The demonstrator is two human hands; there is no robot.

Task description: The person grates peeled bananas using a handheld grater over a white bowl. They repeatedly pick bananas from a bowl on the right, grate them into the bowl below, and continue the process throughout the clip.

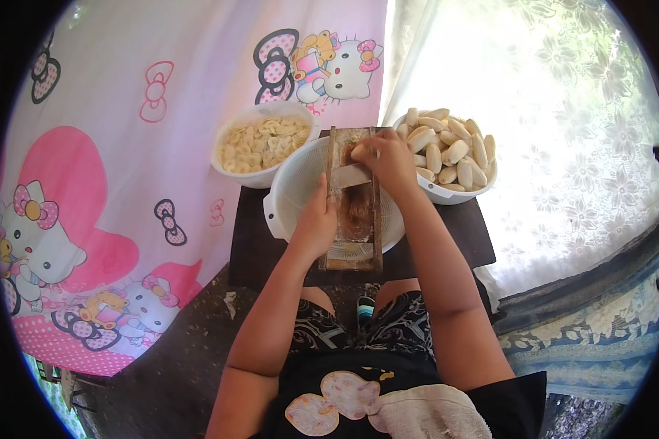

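Observation:
A wooden slicer with a flat metal blade lies lengthwise across a white basin. My left hand is closed around the slicer's left rail, thumb up beside the blade. Toward the far end of the board, just beyond the blade, my right hand has its fingers bent around a peeled banana. Only a small tan end of it shows; the fingers cover the rest. The board below the blade is stained brown. What lies in the basin under the slicer is mostly hidden.
A white bowl of pale round slices stands back left. At back right, another white bowl is heaped with peeled bananas. All rest on a dark table. Printed curtain and lace curtain hang behind.

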